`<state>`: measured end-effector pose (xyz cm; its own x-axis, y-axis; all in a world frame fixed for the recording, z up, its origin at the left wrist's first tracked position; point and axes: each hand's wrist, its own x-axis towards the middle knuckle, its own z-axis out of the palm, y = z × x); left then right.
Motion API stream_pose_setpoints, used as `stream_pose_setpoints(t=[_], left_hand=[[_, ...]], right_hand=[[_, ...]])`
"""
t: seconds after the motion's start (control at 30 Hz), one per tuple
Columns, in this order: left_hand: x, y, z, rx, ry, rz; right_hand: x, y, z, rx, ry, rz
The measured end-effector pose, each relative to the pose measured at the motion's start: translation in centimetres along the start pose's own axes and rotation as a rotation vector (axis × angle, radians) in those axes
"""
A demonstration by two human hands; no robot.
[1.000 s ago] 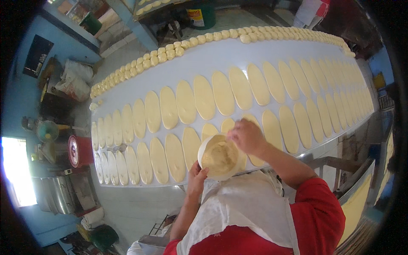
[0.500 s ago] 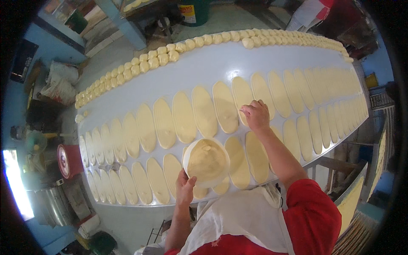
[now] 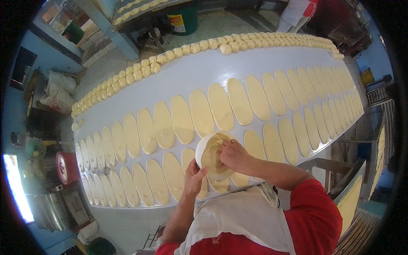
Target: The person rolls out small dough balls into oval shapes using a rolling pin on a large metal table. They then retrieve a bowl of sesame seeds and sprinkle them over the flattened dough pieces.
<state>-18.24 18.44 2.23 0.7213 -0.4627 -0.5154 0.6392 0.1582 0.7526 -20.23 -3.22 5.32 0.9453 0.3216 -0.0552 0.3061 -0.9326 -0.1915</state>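
Observation:
My left hand [image 3: 194,177] grips the near left side of a white bowl [image 3: 201,148], thumb over its rim. A soft tan paste [image 3: 210,158] lines the inside of the bowl. My right hand [image 3: 233,154] reaches into the bowl with its fingers curled together at the paste. What the fingertips hold is hidden. Under and around the bowl lie flat oval dough sheets [image 3: 201,112] in two long rows, several with a small dab of paste on them.
Round dough balls [image 3: 187,49] line the far edge of the long pale table [image 3: 182,76]. A red bucket [image 3: 68,168] stands on the left, and a green bucket [image 3: 182,23] behind the table. Another person [image 3: 298,15] stands at the far right. Racked trays [image 3: 352,204] are at my right.
My right hand has come down from above the far row of dough sheets into the bowl. My left hand has moved the bowl slightly to the right and tilted it toward the right hand.

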Motion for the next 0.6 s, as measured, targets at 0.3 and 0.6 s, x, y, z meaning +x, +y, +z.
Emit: stream_pose_setpoints(t=[0.3,0.6], left_hand=[[-2.1,-5.8,6.9,-0.041,0.135,-0.035],[-6.7,-8.2,9.6,-0.109,0.332,0.092]], right_hand=[[-4.2,10.7,-2.6,0.393,0.175,0.113],[-0.6,21.1,3.5,0.028,0.238,0.189]])
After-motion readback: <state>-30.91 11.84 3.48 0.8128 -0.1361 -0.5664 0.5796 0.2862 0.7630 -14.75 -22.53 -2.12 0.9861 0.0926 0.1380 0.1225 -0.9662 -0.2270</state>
